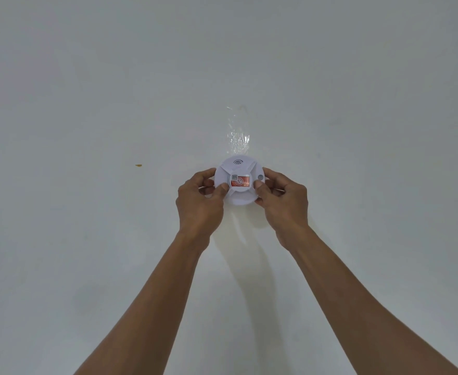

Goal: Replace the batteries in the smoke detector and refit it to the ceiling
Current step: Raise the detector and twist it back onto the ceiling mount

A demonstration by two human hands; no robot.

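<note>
Two hands — left hand (199, 201), right hand (283, 200) — grip one smoke detector (238, 182) (white).

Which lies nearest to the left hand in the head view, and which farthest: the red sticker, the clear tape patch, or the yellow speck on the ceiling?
From the left hand:
1. Red sticker, on the smoke detector's face, beside the thumb.
2. Clear tape patch, on the ceiling above the detector.
3. Yellow speck, off to the left.

The single head-worn camera tilts upward at the white ceiling (87, 77), arms reaching from the near edge toward the centred smoke detector (237, 182), fairly close.
</note>
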